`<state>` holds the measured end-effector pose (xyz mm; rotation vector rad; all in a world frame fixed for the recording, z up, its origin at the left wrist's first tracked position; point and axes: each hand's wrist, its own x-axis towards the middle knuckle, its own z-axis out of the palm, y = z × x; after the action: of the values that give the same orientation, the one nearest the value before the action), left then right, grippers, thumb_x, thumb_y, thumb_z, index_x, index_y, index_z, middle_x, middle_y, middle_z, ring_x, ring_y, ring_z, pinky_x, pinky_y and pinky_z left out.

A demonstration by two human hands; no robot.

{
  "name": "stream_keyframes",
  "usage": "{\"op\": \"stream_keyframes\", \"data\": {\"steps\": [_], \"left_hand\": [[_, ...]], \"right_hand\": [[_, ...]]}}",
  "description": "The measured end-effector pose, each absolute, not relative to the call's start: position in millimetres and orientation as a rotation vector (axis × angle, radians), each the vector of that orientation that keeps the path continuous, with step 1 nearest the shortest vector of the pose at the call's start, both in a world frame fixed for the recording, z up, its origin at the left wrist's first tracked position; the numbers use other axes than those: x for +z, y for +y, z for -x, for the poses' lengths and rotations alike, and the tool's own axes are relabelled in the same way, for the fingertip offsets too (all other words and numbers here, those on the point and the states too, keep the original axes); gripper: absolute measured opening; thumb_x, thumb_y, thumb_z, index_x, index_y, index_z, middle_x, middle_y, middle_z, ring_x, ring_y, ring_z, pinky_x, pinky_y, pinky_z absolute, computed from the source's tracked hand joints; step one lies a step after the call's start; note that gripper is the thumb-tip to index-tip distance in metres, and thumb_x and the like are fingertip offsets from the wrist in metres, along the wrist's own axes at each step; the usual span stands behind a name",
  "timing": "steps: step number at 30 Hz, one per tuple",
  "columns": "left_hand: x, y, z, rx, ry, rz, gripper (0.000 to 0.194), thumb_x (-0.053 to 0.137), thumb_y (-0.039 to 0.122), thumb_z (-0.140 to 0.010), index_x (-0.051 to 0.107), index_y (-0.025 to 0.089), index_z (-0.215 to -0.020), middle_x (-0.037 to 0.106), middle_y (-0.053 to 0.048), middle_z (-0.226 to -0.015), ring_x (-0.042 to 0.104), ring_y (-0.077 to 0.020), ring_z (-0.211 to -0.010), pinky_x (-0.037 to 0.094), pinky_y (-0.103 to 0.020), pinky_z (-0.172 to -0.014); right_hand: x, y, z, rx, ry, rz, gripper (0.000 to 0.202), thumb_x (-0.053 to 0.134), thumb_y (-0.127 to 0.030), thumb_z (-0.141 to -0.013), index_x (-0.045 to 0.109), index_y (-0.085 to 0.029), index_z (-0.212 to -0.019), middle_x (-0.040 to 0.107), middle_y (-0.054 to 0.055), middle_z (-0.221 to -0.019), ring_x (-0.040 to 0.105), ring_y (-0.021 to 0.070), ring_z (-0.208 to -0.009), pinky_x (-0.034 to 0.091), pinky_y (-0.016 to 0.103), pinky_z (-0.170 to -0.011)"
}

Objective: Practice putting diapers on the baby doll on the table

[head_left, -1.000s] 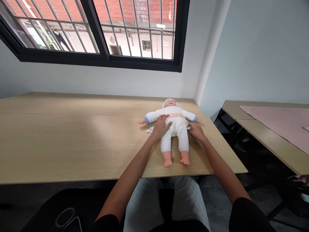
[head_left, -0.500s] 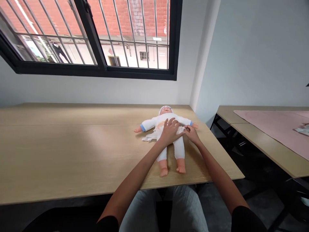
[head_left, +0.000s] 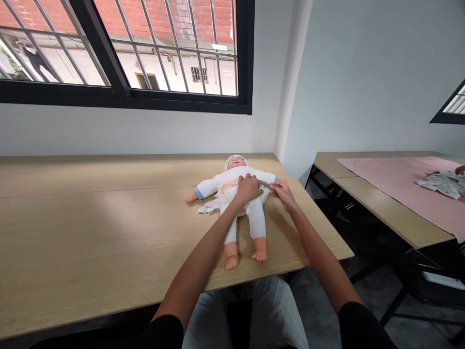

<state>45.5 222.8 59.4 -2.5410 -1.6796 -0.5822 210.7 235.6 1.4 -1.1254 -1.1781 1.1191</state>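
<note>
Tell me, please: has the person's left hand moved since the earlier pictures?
Yes. Judged against the far right corner of the table, the left hand has moved rightward, across the waist of the doll.

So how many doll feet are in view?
2: one foot at picture left, the other foot just right of it, both toward the table's near edge; neither is hidden.
</note>
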Motion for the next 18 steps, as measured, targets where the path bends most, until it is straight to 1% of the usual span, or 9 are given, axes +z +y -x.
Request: {"op": "stream_keyframes", "data": {"steps": [3,6,8,11,13,14,16,17,18], "left_hand": [[62,227,-37,-0.583,-1.709,2.546,0.012,0.057,0.029,-0.075,0.064,0.022,-0.070,0.068,-0.008,-0.086,0.053,-0.0310,-0.100,0.037,-0.049,-0.088],[63,229,-31,-0.561,-1.720,2.564,0.014,0.056,0.031,-0.075,0.063,0.021,-0.068,0.068,-0.009,-0.086,0.054,-0.0311,-0.100,0.037,-0.048,-0.088],[64,229,-29,-0.547,-1.724,2.575,0.015,0.054,0.030,-0.076,0.063,0.021,-0.068,0.068,-0.009,-0.086,0.054,-0.0311,-0.099,0.038,-0.048,-0.088],[65,227,-27,-0.539,-1.731,2.582,0.018,0.051,0.031,-0.079,0.063,0.021,-0.070,0.068,-0.009,-0.086,0.053,-0.0313,-0.100,0.037,-0.048,-0.088],[67,224,-27,-0.527,-1.718,2.607,0.023,0.051,0.037,-0.080,0.063,0.021,-0.070,0.068,-0.009,-0.087,0.053,-0.0315,-0.101,0.037,-0.048,-0.090],[67,222,-27,-0.511,-1.700,2.628,0.026,0.053,0.043,-0.081,0.062,0.021,-0.070,0.067,-0.009,-0.089,0.053,-0.0317,-0.102,0.037,-0.048,-0.091],[68,218,-28,-0.462,-1.645,2.664,0.034,0.060,0.054,-0.076,0.062,0.021,-0.073,0.065,-0.010,-0.094,0.052,-0.0329,-0.103,0.037,-0.049,-0.091],[68,215,-28,-0.438,-1.617,2.669,0.036,0.065,0.056,-0.072,0.062,0.021,-0.075,0.064,-0.011,-0.097,0.051,-0.0338,-0.104,0.036,-0.049,-0.092],[68,213,-29,-0.420,-1.597,2.664,0.036,0.070,0.054,-0.068,0.062,0.020,-0.078,0.063,-0.011,-0.099,0.051,-0.0347,-0.105,0.036,-0.050,-0.092]], "right_hand": [[3,226,-210,1.302,-1.278,1.125,0.037,0.071,-0.022,-0.063,0.060,-0.018,-0.098,0.067,0.003,-0.089,0.064,0.0154,-0.077,0.053,0.027,-0.068],[5,216,-205,1.459,-1.467,1.044,0.047,0.074,-0.018,-0.060,0.060,-0.019,-0.105,0.068,0.004,-0.097,0.064,0.0167,-0.083,0.054,0.027,-0.070],[3,212,-199,1.474,-1.571,0.966,0.042,0.073,-0.018,-0.062,0.061,-0.019,-0.102,0.068,0.004,-0.097,0.064,0.0174,-0.083,0.054,0.028,-0.071],[-8,212,-190,1.412,-1.633,0.920,0.030,0.070,-0.020,-0.066,0.061,-0.019,-0.095,0.068,0.003,-0.089,0.062,0.0176,-0.079,0.052,0.029,-0.070],[-18,217,-185,1.330,-1.661,0.905,0.024,0.069,-0.024,-0.068,0.061,-0.018,-0.090,0.068,0.002,-0.084,0.061,0.0180,-0.078,0.052,0.030,-0.071],[-23,220,-184,1.292,-1.677,0.893,0.022,0.069,-0.026,-0.068,0.061,-0.018,-0.088,0.067,0.002,-0.083,0.061,0.0185,-0.078,0.051,0.031,-0.071],[-29,225,-183,1.248,-1.690,0.883,0.023,0.069,-0.029,-0.068,0.061,-0.017,-0.086,0.067,0.002,-0.084,0.061,0.0196,-0.081,0.051,0.031,-0.072],[-31,228,-184,1.234,-1.677,0.890,0.025,0.069,-0.030,-0.067,0.060,-0.017,-0.086,0.067,0.003,-0.085,0.061,0.0197,-0.082,0.051,0.031,-0.072],[-32,230,-185,1.216,-1.650,0.904,0.026,0.069,-0.031,-0.066,0.060,-0.018,-0.087,0.067,0.003,-0.086,0.061,0.0195,-0.082,0.051,0.031,-0.072]]}}
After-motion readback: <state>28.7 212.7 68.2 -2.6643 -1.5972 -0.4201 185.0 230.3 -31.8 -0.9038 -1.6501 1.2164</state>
